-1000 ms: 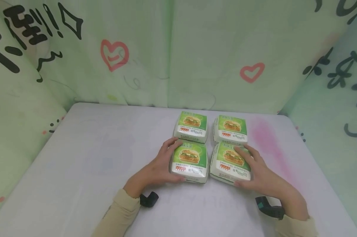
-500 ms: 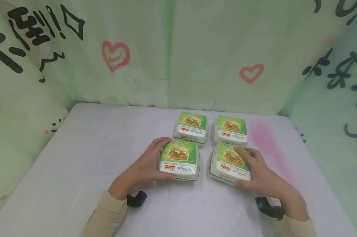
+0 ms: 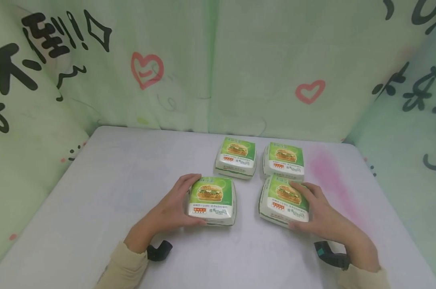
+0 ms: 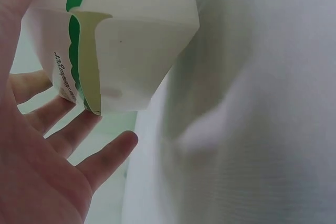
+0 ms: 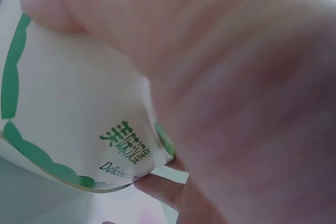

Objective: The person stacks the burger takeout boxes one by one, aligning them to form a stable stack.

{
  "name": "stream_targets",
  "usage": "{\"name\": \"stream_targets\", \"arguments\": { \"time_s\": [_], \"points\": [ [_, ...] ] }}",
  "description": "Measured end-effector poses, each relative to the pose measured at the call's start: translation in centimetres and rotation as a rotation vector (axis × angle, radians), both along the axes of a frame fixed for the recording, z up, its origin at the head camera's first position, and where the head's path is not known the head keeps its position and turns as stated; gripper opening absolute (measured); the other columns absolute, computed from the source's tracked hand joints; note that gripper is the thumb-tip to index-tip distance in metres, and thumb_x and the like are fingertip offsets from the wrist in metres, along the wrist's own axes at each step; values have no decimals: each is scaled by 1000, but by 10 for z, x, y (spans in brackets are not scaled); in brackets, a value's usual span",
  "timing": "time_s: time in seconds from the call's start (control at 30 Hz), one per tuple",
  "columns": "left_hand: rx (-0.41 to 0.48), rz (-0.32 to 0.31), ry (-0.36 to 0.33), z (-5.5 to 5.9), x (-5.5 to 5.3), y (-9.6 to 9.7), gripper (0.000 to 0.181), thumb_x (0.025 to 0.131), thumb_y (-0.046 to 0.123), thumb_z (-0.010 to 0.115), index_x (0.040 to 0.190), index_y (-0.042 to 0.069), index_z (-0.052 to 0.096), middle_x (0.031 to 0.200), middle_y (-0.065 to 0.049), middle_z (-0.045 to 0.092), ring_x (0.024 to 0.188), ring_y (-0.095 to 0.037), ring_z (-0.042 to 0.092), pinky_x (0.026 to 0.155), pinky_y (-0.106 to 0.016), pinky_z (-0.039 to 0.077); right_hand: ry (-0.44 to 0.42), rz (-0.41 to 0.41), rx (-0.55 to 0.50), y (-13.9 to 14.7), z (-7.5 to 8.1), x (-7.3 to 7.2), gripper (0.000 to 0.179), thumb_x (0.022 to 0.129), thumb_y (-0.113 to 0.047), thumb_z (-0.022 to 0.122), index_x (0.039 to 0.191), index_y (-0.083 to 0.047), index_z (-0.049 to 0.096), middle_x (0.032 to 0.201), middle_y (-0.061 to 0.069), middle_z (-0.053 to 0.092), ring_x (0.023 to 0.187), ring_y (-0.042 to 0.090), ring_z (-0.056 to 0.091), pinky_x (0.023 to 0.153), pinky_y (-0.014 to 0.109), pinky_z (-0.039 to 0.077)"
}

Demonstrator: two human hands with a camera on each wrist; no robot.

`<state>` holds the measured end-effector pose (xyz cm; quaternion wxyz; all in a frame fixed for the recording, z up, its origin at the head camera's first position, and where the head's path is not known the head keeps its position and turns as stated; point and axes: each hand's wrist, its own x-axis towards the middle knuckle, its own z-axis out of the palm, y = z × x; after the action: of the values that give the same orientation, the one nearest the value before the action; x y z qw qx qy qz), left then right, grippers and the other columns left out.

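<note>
Two green-and-white burger boxes stand at the front of a group on the table. My left hand [image 3: 164,212] grips the front left burger box [image 3: 211,198] from its left side, thumb at the near edge and fingers at the far edge. In the left wrist view this box's white side [image 4: 136,51] shows close to the table; I cannot tell whether it touches. The front right burger box [image 3: 284,202] sits slightly turned, and my right hand [image 3: 328,216] holds it from the right. Its printed side [image 5: 79,93] fills much of the right wrist view, partly hidden by the hand.
Behind are a back left burger box [image 3: 236,158] and a back right burger box [image 3: 284,160], a narrow gap between them. The white table [image 3: 113,200] ends at a green curtain [image 3: 239,100] with drawn hearts and black lettering. A pink stain [image 3: 330,176] marks the right side.
The left hand has moved left and slightly nearer with its burger box, opening a wide gap to the front right box. The right hand and its box stay nearly in place.
</note>
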<state>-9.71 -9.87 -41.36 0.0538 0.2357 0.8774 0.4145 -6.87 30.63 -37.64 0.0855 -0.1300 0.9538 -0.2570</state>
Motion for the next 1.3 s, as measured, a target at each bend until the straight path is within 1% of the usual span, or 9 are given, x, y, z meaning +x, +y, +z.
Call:
{"name": "stream_targets", "arguments": {
  "time_s": [0.17,0.27,0.37,0.57,0.67,0.93,1.1,1.23,1.3],
  "points": [
    [19,3,-37,-8,0,2,115,64,41,92,156,17,27,157,-4,28,145,-23,33,118,-47,32,-22,-3,-8,-1,1,0,107,76,-48,82,158,-21,20,155,28,12,134,49,27,98,75,35],
    [27,-12,-43,-11,-1,3,115,64,41,92,156,19,26,158,-2,27,146,-22,31,119,-47,31,-32,-11,-6,-1,1,1,104,78,-48,79,158,-22,20,158,27,7,136,51,23,98,77,34],
    [50,-35,-57,-12,-2,3,115,64,41,92,156,22,25,158,-1,25,147,-22,29,120,-49,29,-21,-10,-6,-1,1,2,100,80,-47,77,158,-20,21,158,27,6,136,50,22,98,77,34],
    [60,-64,-75,-13,-2,3,116,66,40,91,157,26,20,159,2,21,147,-21,26,119,-50,30,21,5,-16,1,-2,1,96,82,-45,77,157,-19,24,155,24,15,133,45,28,98,73,36],
    [68,-74,-69,-12,-2,3,117,67,38,91,158,25,18,159,0,20,148,-22,25,119,-51,29,46,13,-31,0,-3,0,93,82,-43,77,156,-17,27,152,22,21,130,41,32,99,69,37],
    [100,-63,-73,-11,0,-1,115,70,42,88,158,24,17,161,1,20,149,-22,25,117,-52,33,70,-6,-61,-3,0,-1,87,84,-42,77,155,-18,31,150,17,29,130,39,38,100,68,38],
    [99,-58,-63,-12,0,-2,109,73,37,86,157,19,21,159,0,25,147,-21,29,116,-50,36,119,-24,-62,-6,4,0,86,84,-41,77,155,-23,32,152,13,30,124,34,44,97,62,42],
    [95,-56,-53,-12,-1,-2,106,73,37,86,157,21,22,158,1,26,146,-20,31,116,-50,36,178,-25,-60,-11,12,3,86,83,-39,79,154,-29,33,152,11,32,121,29,45,93,55,43],
    [95,-54,-56,-11,-1,-1,106,73,37,86,157,23,22,159,1,26,146,-21,30,116,-50,36,206,-18,-62,-15,17,3,86,82,-37,80,154,-31,33,152,8,33,122,28,43,95,44,43]
  ]
}}
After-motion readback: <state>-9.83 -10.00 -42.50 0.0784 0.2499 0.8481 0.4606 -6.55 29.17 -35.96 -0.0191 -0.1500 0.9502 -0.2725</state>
